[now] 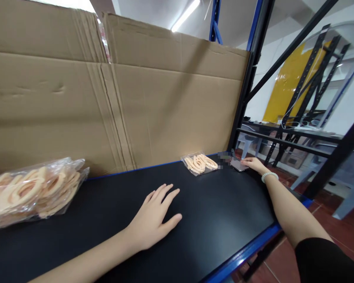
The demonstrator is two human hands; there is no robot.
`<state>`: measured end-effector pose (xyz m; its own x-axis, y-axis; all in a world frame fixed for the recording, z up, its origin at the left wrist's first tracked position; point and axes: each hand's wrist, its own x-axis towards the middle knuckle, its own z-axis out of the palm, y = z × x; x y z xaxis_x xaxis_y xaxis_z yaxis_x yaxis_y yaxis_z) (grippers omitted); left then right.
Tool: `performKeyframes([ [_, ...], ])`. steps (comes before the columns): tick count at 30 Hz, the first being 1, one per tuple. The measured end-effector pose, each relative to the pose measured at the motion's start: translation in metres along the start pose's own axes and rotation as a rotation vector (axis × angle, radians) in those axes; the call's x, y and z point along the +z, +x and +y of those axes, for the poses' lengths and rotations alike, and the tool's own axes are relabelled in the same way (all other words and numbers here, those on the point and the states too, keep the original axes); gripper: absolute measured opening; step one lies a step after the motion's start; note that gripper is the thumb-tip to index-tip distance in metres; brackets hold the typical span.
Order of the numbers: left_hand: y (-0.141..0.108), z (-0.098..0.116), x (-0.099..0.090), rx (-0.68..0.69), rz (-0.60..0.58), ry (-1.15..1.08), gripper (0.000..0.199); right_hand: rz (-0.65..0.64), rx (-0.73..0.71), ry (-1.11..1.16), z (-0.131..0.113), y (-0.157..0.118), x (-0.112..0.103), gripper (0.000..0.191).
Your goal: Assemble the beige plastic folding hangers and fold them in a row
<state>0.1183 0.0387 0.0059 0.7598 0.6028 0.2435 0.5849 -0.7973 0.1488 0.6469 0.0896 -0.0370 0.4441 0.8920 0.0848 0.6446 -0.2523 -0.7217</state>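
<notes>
My left hand (pixel 155 218) hovers over or rests on the black tabletop (pixel 224 212), palm down, with its fingers spread and nothing in them. At the far right end, my right hand (pixel 255 165), a pale beaded bracelet on its wrist, has its fingers closed on the near edge of a smartphone (pixel 238 165). The phone lies at the table's back corner. Left of it is a small clear bag of cream-coloured rings (pixel 200 162). A larger pile of bagged cream-coloured rings (pixel 32 188) lies on the far left.
A tall cardboard panel (pixel 171 102) stands along the table's back edge. Black metal posts (pixel 244 90) and a slanting brace frame the right side. A blue edge strip (pixel 242 255) borders the front. Beyond are stools (pixel 247 139) and a red tiled floor (pixel 286 255).
</notes>
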Motion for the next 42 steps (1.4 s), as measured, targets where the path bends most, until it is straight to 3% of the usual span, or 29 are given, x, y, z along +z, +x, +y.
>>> performKeyframes([
  [7,-0.063,-0.011,-0.008,-0.021,0.181,0.054,0.051,0.028,0.065,-0.023,-0.002,-0.002,0.0,0.028],
  [14,-0.093,-0.029,-0.017,-0.082,0.218,0.054,0.05,-0.024,0.04,0.059,-0.005,-0.008,-0.007,0.026],
  [22,-0.095,-0.035,-0.018,-0.026,0.209,0.057,0.06,-0.097,0.011,0.114,-0.009,-0.021,-0.018,0.04],
  [31,-0.097,-0.031,-0.02,-0.027,0.212,0.035,0.058,0.022,0.006,0.036,-0.016,-0.015,-0.005,0.027],
  [42,-0.097,-0.029,-0.013,-0.063,0.23,-0.003,0.05,0.141,0.004,-0.051,-0.013,-0.006,0.011,0.034],
])
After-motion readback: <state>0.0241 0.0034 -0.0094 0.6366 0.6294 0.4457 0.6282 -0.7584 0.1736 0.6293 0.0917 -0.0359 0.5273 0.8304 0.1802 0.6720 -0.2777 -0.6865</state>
